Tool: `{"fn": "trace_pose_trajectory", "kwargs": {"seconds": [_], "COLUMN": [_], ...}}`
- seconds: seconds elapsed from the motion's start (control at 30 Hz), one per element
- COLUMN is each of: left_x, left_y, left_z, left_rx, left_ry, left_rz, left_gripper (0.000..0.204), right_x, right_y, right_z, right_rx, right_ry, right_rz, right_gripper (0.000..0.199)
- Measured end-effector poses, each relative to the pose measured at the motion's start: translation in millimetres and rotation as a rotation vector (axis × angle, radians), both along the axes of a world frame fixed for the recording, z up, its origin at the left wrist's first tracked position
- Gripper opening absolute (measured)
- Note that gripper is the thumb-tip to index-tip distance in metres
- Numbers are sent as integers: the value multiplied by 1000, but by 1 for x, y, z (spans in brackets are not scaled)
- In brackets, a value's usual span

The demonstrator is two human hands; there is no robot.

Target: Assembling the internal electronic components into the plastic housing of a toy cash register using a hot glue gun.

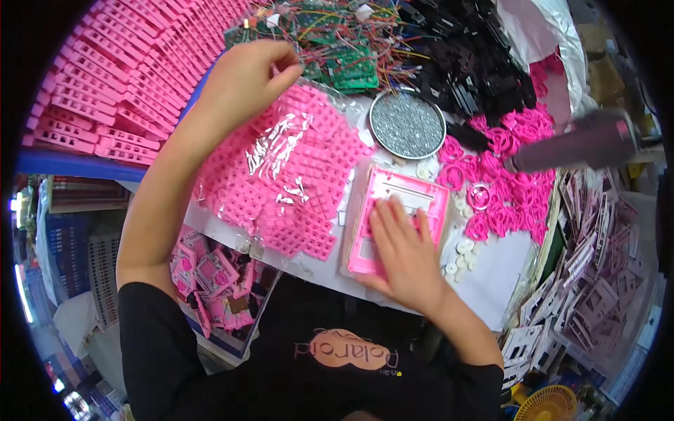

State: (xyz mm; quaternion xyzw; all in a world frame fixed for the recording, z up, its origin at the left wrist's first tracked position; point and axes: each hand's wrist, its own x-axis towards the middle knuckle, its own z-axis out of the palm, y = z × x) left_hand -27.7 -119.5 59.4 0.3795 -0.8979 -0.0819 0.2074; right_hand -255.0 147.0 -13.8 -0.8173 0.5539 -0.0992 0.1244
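Note:
Over the far end of a clear plastic bag of pink keypad pieces (281,175) is my left hand (253,76), its fingers bent in toward the thumb. The fingertips are beside a heap of green circuit boards (351,69) with coloured wires; anything pinched in them is too small or hidden to make out. My right hand (407,259) lies flat, fingers stretched, on a pink plastic casing (361,263) in the middle of the table. A white part and a window opening show in the casing beyond the fingers.
A round tin of small metal screws (407,125) stands behind the casing. Pink rings (502,182), white discs (460,263), black parts (456,56) and a dark electric screwdriver (576,144) are on the right. Pink shells (119,77) fill a blue-edged tray; finished-looking pink units (217,281) lie in a box below.

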Motion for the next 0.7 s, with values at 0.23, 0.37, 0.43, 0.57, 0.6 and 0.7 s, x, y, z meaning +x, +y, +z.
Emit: {"fn": "trace_pose_trajectory", "kwargs": {"seconds": [0.23,0.37,0.43,0.57,0.6,0.7], "left_x": [-28,-37,-19,90,102,103], "left_y": [-137,-170,-190,-244,-248,-223], "left_z": [-7,-4,6,-34,-44,-63], "left_rx": [-164,19,195,16,123,721], "left_ry": [-188,-271,-247,-584,-518,16], "left_rz": [317,457,560,599,607,679], "left_gripper": [25,29,28,24,24,27], "right_x": [8,7,5,11,11,8], "right_y": [5,7,6,7,6,7], "right_z": [-13,-11,-8,-9,-11,-12], "right_rx": [53,34,31,-7,-10,-17], "right_ry": [77,33,45,9,11,24], "right_rz": [9,-14,-27,10,10,-9], "right_gripper": [103,100,99,99,99,98]}}
